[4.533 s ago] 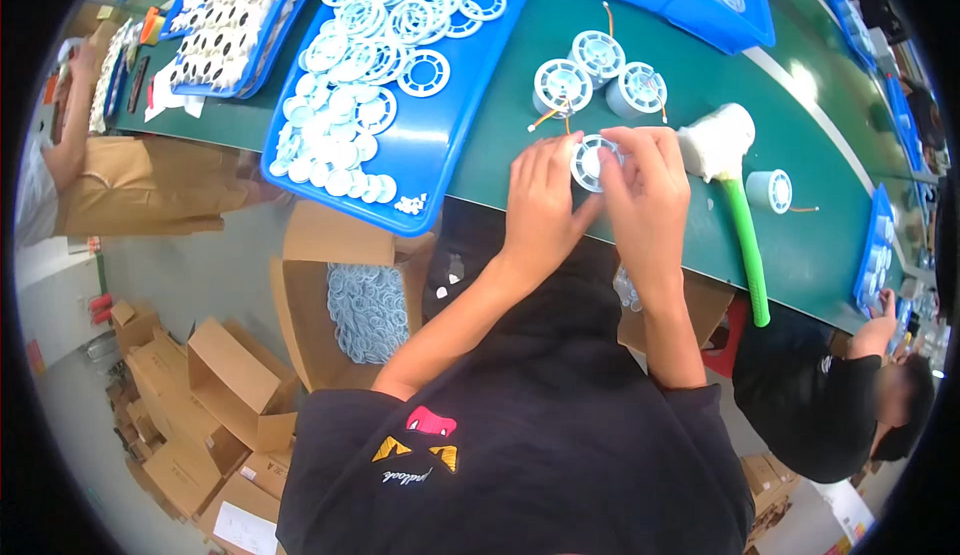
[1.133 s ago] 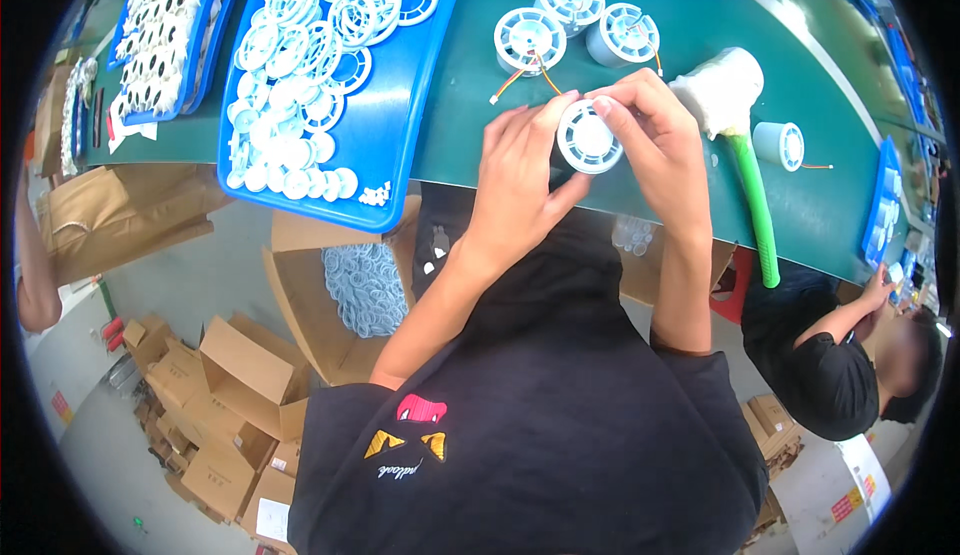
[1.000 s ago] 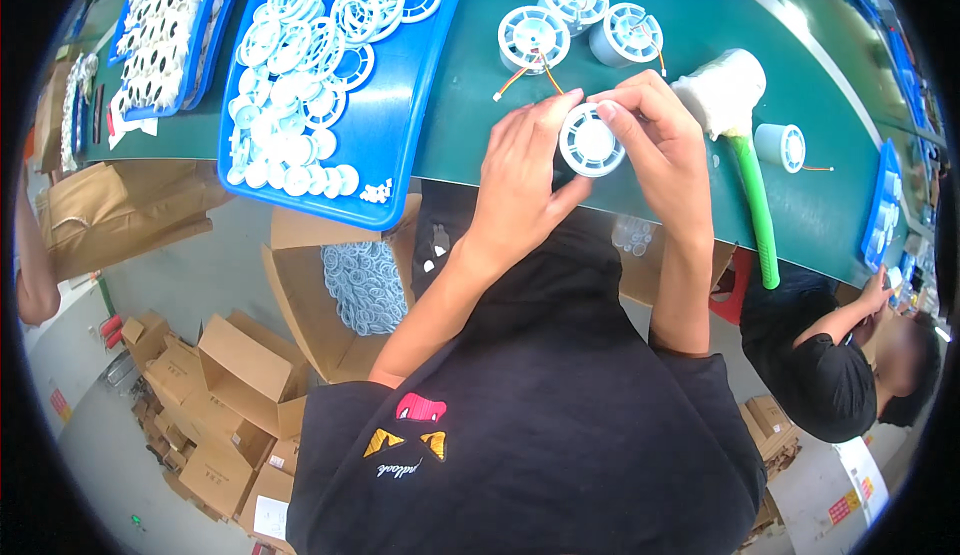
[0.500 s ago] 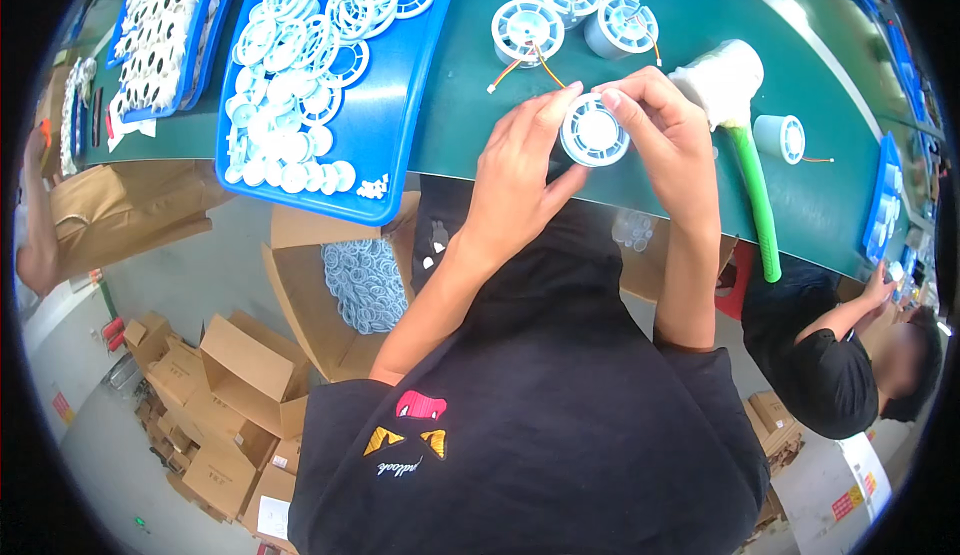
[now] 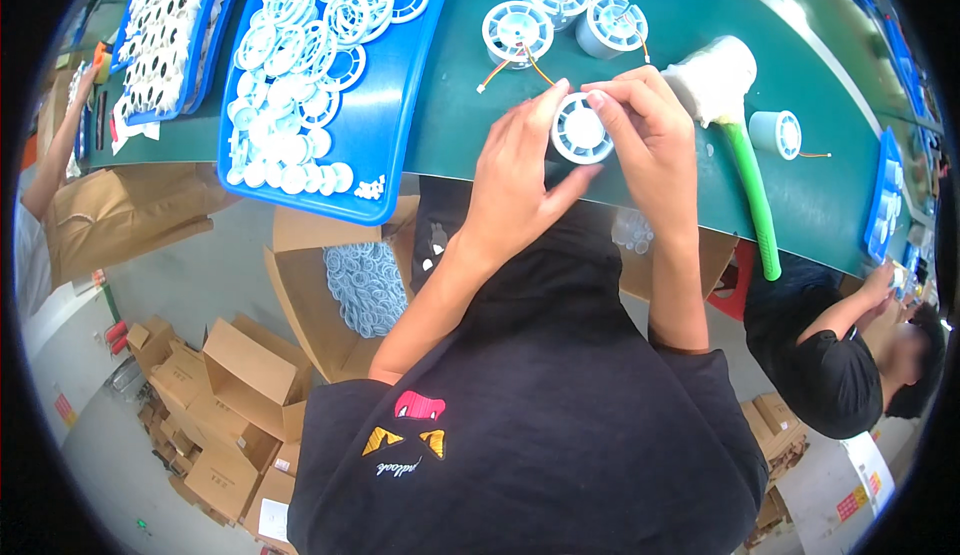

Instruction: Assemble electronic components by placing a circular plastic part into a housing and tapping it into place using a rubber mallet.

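Between my two hands I hold a pale-blue round housing [image 5: 582, 129] with a slotted, spoked end face, which is tilted. My left hand [image 5: 512, 170] wraps its left side, thumb at the lower edge. My right hand [image 5: 652, 140] grips it from the right, with the thumb by the upper rim. An orange-red wire runs up behind the fingers. Just beyond stand three similar housings [image 5: 517, 31] with thin wires. To the right lies a mallet [image 5: 710, 80] with a white wrapped head and green handle. Another wired housing [image 5: 776, 135] lies on its side beyond it.
On the green table [image 5: 455, 125], a blue tray [image 5: 395, 170] at left holds many pale-blue rings and discs. Further left are trays of white parts [image 5: 165, 40]. An open carton of rings [image 5: 300, 300] stands below the table edge. People work at both sides.
My hands and the housing have moved slightly left, and the housing's face has tilted. At the far left, another person's arm has reached up toward the table.
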Motion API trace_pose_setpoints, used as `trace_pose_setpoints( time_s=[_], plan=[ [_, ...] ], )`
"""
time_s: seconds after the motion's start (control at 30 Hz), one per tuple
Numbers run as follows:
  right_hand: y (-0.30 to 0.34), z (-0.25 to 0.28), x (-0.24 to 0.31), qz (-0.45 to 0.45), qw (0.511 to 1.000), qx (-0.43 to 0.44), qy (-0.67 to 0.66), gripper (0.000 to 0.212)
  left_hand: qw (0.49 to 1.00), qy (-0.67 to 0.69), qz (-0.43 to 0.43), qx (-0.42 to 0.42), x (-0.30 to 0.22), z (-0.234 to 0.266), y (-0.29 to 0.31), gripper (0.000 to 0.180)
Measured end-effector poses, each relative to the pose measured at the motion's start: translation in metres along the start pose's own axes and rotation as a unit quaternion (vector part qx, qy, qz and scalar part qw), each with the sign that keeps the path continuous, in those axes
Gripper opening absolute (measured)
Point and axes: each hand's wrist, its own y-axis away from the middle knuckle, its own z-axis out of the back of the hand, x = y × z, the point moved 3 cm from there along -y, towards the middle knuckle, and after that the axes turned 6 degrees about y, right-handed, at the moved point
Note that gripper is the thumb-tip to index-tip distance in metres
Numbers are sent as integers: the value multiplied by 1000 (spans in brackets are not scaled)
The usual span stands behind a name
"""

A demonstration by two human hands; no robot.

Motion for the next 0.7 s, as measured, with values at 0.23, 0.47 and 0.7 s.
trace_pose_setpoints(
  time_s=[0.23,0.47,0.7],
  plan=[
    [-2,12,5,76,991,-37,101,9,998,42,22,-34,-5,-5,1,72],
    [20,87,-43,-31,913,-181,365,44,986,144,78,43,-3,1,-11,71],
    [33,91,-35,-71,950,-123,279,44,981,154,64,98,7,4,-22,72]
  ],
)
